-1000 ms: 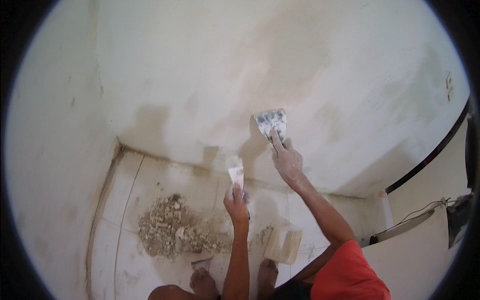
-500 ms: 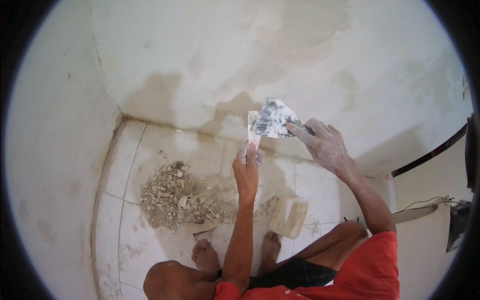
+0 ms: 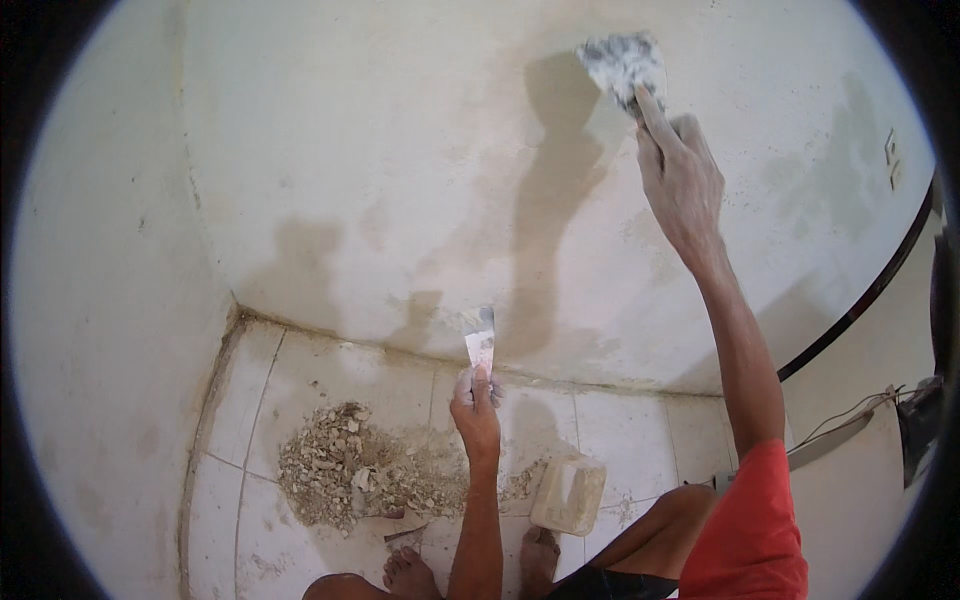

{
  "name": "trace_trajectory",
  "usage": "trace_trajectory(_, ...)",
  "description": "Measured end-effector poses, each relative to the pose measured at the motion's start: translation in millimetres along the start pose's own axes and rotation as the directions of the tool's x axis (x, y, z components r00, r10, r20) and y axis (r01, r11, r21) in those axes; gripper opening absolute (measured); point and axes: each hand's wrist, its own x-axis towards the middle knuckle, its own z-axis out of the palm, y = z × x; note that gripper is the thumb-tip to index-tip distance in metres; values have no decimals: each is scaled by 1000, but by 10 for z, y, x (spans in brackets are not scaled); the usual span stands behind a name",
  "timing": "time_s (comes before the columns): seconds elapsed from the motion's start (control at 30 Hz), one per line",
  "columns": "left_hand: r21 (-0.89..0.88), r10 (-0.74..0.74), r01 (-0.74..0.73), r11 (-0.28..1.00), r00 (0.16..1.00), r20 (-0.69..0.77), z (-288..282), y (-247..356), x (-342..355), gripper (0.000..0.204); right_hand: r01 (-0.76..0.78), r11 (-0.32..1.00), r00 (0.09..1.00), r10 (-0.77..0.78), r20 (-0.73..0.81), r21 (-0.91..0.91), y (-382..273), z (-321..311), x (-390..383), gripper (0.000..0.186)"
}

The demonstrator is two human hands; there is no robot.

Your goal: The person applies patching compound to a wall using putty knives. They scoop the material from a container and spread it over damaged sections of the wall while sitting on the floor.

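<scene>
My right hand (image 3: pixel 684 180) is stretched far up at the wall, closed round the handle of a wide putty knife (image 3: pixel 628 66). White and dark smears cover its blade, and the forefinger presses along it. The blade is close to the wall (image 3: pixel 420 150); whether it touches I cannot tell. Lower down, my left hand (image 3: pixel 478 400) pinches a narrow putty knife (image 3: pixel 481 345) upright, its whitish lower part between thumb and fingers and its grey blade end pointing up. Pale dust coats the fingers of both hands.
A heap of rubble (image 3: pixel 345 470) lies on the white floor tiles (image 3: pixel 620 430) by my feet. Right of it stands a dirty cream plastic container (image 3: pixel 568 495). Another wall (image 3: pixel 100 280) rises at the left. A curved dark edge (image 3: pixel 860 310) and thin cables (image 3: pixel 850 415) are at the right.
My right hand has lifted the wide putty knife away from the narrow one, up and to the right along the wall. The view has tilted upward; my left hand still holds the narrow knife.
</scene>
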Motion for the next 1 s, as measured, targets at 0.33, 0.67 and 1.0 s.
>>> trace_trajectory(0.33, -19, -41, 40, 999, 998, -57, -48, 63, 15, 30, -52, 996, 998, 49, -47, -75, -230, 1210, -629, 53)
trace_trajectory(0.67, -54, -8, 3, 999, 997, -79, -124, -100, 109, 29, -31, 999, 998, 32, 57, -24, -40, 432, 25, 57)
trace_trajectory(1.0, -42, -93, 92, 995, 995, -23, -52, -172, 114, 34, 602, 658, 784, -593, 180, -453, 379, 247, 926, 55)
